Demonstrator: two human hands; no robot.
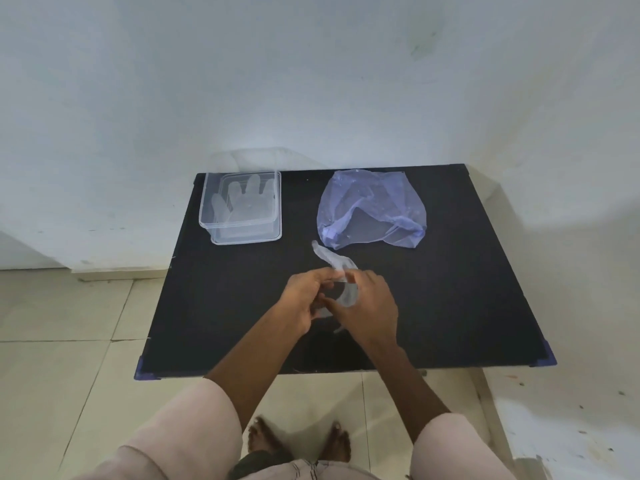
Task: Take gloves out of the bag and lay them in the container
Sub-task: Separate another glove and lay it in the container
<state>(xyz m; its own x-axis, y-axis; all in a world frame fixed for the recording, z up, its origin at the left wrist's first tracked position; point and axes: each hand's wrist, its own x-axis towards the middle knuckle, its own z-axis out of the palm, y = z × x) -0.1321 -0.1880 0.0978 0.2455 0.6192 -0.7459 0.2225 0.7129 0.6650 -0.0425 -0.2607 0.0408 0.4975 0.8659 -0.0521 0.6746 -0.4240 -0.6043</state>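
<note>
Two hands meet over the middle of the black table [450, 306], and between them they hold one clear plastic glove [347, 295]. The left hand [304, 299] has its grip closed on the glove from the left side, fingers curled inward with the thumb on top. The right hand [372, 306] has its grip closed on the same glove from the right, fingers bent down over the film. Part of the glove bunches between the two palms, and a long strip of it reaches up and away toward the far left, its tip ending just short of the bag [372, 209]. A small scrap of the film also shows below the hands, near the right wrist.

The bag is thin, bluish and see-through. It lies flat and crumpled on the far right half of the table, its mouth facing the near side, and I cannot tell whether anything is inside it.

The container [242, 237] is a clear, square plastic box standing at the far left corner of the table, well apart from the hands and beside the bag. Another clear glove [247, 202] lies inside it, spread out with its fingers pointing toward the white wall [311, 81].

Both forearms are bare, with pale short sleeves at the lower edge of the view. Bare feet stand on the pale tiled floor [52, 375] beneath the table's near edge.
</note>
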